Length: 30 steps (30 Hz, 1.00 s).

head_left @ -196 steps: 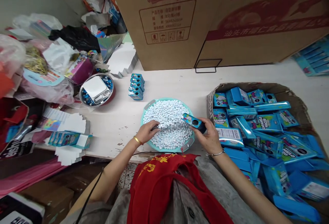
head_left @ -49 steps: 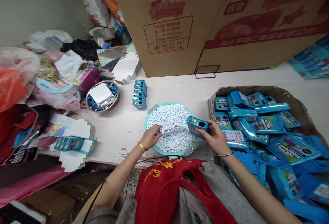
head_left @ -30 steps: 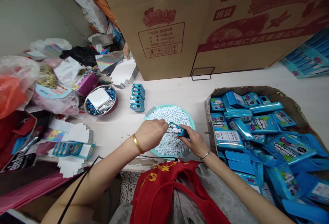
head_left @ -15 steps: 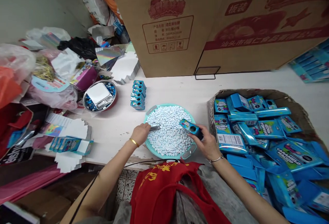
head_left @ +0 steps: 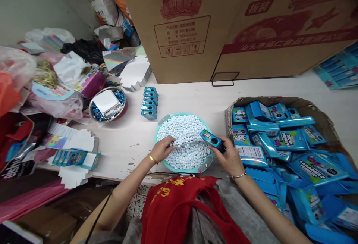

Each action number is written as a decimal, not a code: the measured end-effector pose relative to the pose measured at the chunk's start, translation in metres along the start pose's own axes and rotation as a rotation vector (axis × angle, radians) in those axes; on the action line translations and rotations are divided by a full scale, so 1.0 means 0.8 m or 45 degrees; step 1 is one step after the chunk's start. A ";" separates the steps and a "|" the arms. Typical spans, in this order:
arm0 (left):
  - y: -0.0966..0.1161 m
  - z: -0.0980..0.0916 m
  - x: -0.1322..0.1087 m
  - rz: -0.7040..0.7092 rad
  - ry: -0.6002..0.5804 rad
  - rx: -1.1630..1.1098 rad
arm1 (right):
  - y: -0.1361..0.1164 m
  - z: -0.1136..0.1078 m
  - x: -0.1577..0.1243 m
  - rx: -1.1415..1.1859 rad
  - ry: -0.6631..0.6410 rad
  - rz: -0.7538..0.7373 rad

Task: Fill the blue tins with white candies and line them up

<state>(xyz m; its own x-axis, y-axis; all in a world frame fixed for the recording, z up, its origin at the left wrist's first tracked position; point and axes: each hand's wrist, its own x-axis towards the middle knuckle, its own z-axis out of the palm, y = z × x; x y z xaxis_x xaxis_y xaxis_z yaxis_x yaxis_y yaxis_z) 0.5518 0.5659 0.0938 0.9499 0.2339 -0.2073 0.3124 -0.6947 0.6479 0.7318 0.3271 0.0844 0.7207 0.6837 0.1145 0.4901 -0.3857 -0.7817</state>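
Observation:
My left hand (head_left: 161,149) rests in a mound of small pale-blue candies (head_left: 187,134) that fills a teal plastic basin (head_left: 183,114). It grips a narrow metal scoop (head_left: 173,144), mostly hidden by the fingers and candies. My right hand (head_left: 231,160) is at the basin's right rim, pinching a blue candy tin (head_left: 212,140). The tin tilts up to the left, with a round hole in its face toward the camera. It hangs over the candies without touching them, as far as I can tell.
Several stacked blue tins (head_left: 149,104) stand left of the basin. Further left are a steel bowl (head_left: 96,113) holding a digital scale and white die-cut cards (head_left: 75,141). A cardboard tray (head_left: 304,104) of blue packs lies right; large cartons (head_left: 181,31) stand behind.
My left hand has moved right and down into the candies since half a second ago. The tin has shifted slightly right with my right hand.

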 end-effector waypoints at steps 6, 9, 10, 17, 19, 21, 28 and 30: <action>0.068 -0.076 0.005 0.255 -0.102 0.221 | -0.014 0.016 0.007 -0.127 -0.093 -0.364; 0.109 -0.100 0.014 0.231 -0.246 0.519 | -0.020 0.027 0.009 -0.134 -0.115 -0.479; 0.123 -0.106 0.017 0.207 -0.287 0.620 | -0.021 0.030 0.009 -0.129 -0.122 -0.499; 0.199 -0.119 0.023 0.210 -0.330 1.012 | -0.025 0.039 0.005 -0.099 -0.148 -0.529; 0.197 -0.122 0.021 0.234 -0.325 1.007 | -0.025 0.039 0.004 -0.090 -0.124 -0.532; 0.176 -0.125 0.016 0.194 -0.293 0.967 | -0.024 0.036 0.003 -0.076 -0.109 -0.514; 0.025 -0.063 -0.013 -0.294 -0.355 0.760 | -0.013 0.009 0.001 -0.007 -0.036 -0.157; 0.001 -0.018 -0.009 -0.309 -0.361 0.661 | -0.010 0.002 0.002 0.003 -0.003 -0.083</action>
<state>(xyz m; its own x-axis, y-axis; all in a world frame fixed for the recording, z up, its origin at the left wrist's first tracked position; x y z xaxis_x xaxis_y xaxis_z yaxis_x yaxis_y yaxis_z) 0.5451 0.5732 0.1065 0.7947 0.2861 -0.5354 0.4141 -0.9004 0.1334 0.7284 0.3325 0.0896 0.6859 0.7090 0.1638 0.5349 -0.3386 -0.7741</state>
